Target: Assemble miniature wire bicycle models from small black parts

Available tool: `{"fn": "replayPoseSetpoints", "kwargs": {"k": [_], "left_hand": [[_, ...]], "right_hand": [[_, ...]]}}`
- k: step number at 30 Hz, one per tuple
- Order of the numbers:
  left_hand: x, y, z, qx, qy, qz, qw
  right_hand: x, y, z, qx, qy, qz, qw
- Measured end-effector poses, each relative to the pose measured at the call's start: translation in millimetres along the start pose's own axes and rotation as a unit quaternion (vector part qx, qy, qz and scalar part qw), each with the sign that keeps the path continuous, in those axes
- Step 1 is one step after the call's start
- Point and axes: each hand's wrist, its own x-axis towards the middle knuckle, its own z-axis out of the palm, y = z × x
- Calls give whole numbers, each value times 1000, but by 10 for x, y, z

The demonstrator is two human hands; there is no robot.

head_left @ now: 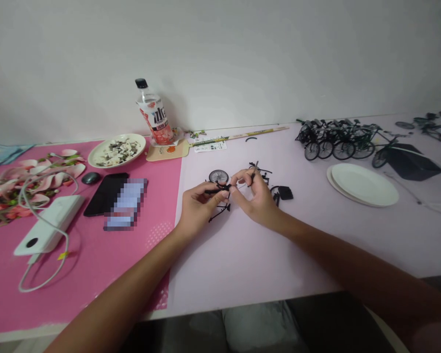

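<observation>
My left hand [198,208] is closed, pinching a small black model bicycle part [223,187] between thumb and fingers. Close against it, my right hand [259,201] is closed too; its thumb and index finger meet at the end of that part. A slim rod-like tool [256,167] sticks up out of the right hand's fingers, its kind too small to tell. Just beyond the left hand lies a spoked model wheel [218,176]. Black loose parts surround the hands, among them a small black basket-like piece [285,192] at the right.
Assembled model bicycles [334,139] stand in a row at the back right, near stacked white plates [365,184] and a black tray [411,162]. Leftward are a drink bottle [156,120], a bowl of small pieces [116,151], phones [106,193], a power bank [49,225] and pink petals [33,181].
</observation>
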Motion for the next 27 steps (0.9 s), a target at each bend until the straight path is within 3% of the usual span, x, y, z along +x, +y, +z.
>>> {"fn": "replayPoseSetpoints", "kwargs": {"k": [8, 19, 27], "left_hand": [[32, 1, -38, -12, -9, -42, 999], [54, -18, -53, -13, -25, -37, 999], [55, -23, -41, -21, -22, -54, 998]], "right_hand": [[-2, 25, 12, -6, -2, -1, 1000], [39, 34, -15, 24, 12, 41, 999], [40, 60, -13, 6, -2, 10, 1000]]}}
